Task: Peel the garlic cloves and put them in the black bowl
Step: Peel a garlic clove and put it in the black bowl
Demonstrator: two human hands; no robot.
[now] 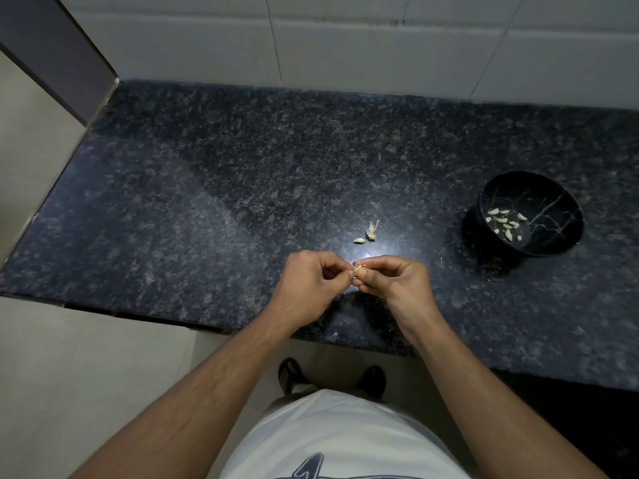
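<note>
A small garlic clove point(358, 271) is pinched between both hands above the front of the dark granite counter point(214, 202). My right hand point(392, 279) holds it from the right with curled fingers and thumb. My left hand point(311, 276) pinches at its left side. One loose clove point(359, 240) lies on the counter just beyond the hands, beside a dry garlic stem with skin point(372, 231). The black bowl point(530, 213) stands at the right, tilted toward me, with several peeled cloves point(505, 221) inside.
A white tiled wall point(345, 39) runs along the back of the counter. The counter's left end meets a dark panel point(55, 53). The front edge lies just under my wrists; my feet stand on the pale floor below.
</note>
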